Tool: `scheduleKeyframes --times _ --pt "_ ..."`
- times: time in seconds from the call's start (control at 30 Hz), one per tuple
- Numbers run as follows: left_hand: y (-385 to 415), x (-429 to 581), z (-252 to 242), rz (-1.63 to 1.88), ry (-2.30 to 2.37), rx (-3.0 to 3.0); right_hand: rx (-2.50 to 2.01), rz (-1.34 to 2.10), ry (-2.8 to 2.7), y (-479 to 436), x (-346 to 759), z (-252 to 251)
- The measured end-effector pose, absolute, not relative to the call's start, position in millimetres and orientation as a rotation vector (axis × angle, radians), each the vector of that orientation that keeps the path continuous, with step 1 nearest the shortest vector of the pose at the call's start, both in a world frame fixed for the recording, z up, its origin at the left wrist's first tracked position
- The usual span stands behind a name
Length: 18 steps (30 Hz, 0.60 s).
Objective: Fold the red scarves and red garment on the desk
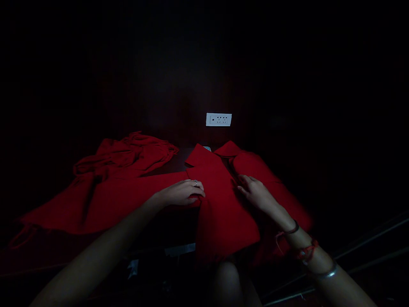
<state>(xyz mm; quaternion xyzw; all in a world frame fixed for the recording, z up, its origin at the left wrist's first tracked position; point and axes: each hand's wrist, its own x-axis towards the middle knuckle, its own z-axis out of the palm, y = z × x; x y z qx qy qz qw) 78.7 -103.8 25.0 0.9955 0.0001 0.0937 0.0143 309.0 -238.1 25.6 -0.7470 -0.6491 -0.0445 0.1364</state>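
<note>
A red collared jacket (220,200) lies spread face up in front of me, its front parted and its lower edge hanging toward my knees. One sleeve (128,198) stretches out to the left. My left hand (183,192), with a ring on one finger, rests on the cloth where that sleeve meets the body; its fingers are extended. Beside the parted front edge is my right hand (255,194), thumb and fingers slightly apart, fingertips in shadow. No cloth shows clearly pinched in either hand.
A crumpled red cloth (137,151) lies at the back left. A white wall socket (219,120) sits on the dark wall behind. My knee (227,279) shows below the jacket. A thin red loop (22,238) hangs at the left end. Most surroundings are too dark to make out.
</note>
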Motion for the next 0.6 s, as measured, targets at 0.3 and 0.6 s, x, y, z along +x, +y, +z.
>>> scheduleKeyframes --times 0.3,0.6 --pt "-116.6 88.5 20.2 0.328 -0.075 3.44 -2.249 0.074 -1.734 -234.5 308.9 11.2" --pt "-115.9 94.1 13.9 0.404 -0.004 3.527 -2.201 0.109 -1.666 -235.3 306.8 13.3"
